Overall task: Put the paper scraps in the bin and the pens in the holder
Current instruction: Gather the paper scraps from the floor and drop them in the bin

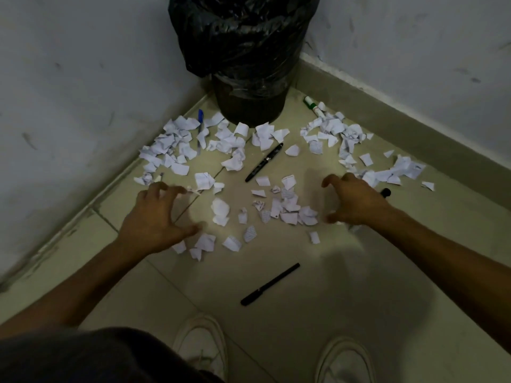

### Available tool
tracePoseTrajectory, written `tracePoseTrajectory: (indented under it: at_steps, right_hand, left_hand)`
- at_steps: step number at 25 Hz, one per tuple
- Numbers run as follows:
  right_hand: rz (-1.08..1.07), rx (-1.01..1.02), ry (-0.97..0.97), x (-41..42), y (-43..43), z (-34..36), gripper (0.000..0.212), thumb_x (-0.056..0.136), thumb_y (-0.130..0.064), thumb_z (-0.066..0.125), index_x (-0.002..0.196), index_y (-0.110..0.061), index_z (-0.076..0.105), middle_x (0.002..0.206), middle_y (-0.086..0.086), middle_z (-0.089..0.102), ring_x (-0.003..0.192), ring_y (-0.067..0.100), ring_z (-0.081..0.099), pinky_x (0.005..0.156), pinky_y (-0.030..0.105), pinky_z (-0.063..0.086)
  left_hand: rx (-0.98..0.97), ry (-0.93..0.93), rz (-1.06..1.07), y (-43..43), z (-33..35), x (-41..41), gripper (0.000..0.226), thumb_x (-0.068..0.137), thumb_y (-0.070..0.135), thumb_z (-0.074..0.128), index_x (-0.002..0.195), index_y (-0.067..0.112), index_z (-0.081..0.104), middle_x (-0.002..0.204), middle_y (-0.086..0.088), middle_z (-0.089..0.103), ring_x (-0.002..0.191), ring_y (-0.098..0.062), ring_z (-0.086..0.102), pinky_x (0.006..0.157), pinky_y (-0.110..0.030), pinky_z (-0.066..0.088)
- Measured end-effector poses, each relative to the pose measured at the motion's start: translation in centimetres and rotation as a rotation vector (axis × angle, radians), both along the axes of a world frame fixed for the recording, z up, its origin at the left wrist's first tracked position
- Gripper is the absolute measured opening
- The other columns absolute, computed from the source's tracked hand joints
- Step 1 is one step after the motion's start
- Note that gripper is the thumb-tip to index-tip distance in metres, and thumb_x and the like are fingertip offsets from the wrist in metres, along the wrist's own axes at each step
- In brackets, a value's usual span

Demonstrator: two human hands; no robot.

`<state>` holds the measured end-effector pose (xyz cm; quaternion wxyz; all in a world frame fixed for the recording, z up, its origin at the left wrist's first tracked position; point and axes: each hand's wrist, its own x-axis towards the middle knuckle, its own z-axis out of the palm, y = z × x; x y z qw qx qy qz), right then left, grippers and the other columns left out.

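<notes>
1. The person crouches over a floor corner, both hands down among the paper scraps [287,208], so this looks like the scrap-gathering step, barely started. Scraps are all over the tiles in front of the bin [249,100], which stands in the corner with a black bag [240,31] over its rim.

2. Left hand [154,217] has its fingers spread and curled like a claw, just beside a few scraps, nothing actually held. Right hand [356,200] is the same deal: open, fingers arched, at the edge of the middle pile, holding nothing as far as the view shows.

3. Pens are still on the floor: a black pen [264,162] among the scraps near the bin, another black pen [269,284] closer to the shoes [201,346], a blue pen [200,125] by the left wall, a green-capped marker [313,106] right of the bin, plus a dark one [385,192] mostly hidden behind the right wrist.

4. No holder in view at all.

5. Next move is probably raking both hands inward to bunch the middle scraps, without dragging a pen along.
</notes>
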<state>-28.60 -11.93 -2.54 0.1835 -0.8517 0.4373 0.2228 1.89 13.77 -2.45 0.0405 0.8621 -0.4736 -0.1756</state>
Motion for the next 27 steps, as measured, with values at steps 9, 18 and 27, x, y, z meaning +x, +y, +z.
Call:
tracePoseTrajectory:
  at_steps: [9,18,27]
  right_hand:
    - [0.069,0.193,-0.302,3.2,5.2,-3.6,0.071,0.068,-0.029,0.086,0.128,-0.021,0.050,0.118,0.009,0.044,0.093,0.020,0.052,0.072,0.027,0.043]
    - [0.075,0.148,-0.227,3.6,5.0,-3.7,0.093,0.058,-0.035,0.091,0.134,-0.023,0.039,0.120,0.008,0.040,0.101,0.028,0.056,0.074,0.031,0.049]
    - [0.261,0.028,-0.163,7.3,4.1,-3.5,0.104,0.060,-0.059,0.082,0.148,-0.041,0.029,0.149,0.010,0.020,0.126,0.035,0.030,0.086,0.046,0.052]
  left_hand:
    - [-0.101,0.248,-0.088,0.3,-4.3,-3.3,0.052,0.074,0.029,0.079,0.121,0.024,0.058,0.120,-0.006,0.051,0.108,-0.021,0.052,0.079,-0.023,0.041]
    - [-0.075,0.205,-0.176,-1.6,-5.2,-6.0,0.105,0.050,0.067,0.078,0.137,0.019,0.043,0.123,-0.007,0.041,0.107,-0.025,0.049,0.086,-0.038,0.052]
    - [-0.100,0.146,-0.270,-5.4,-5.2,-5.9,0.113,0.048,0.076,0.072,0.144,0.034,0.031,0.147,-0.010,0.027,0.127,-0.030,0.033,0.093,-0.049,0.049]
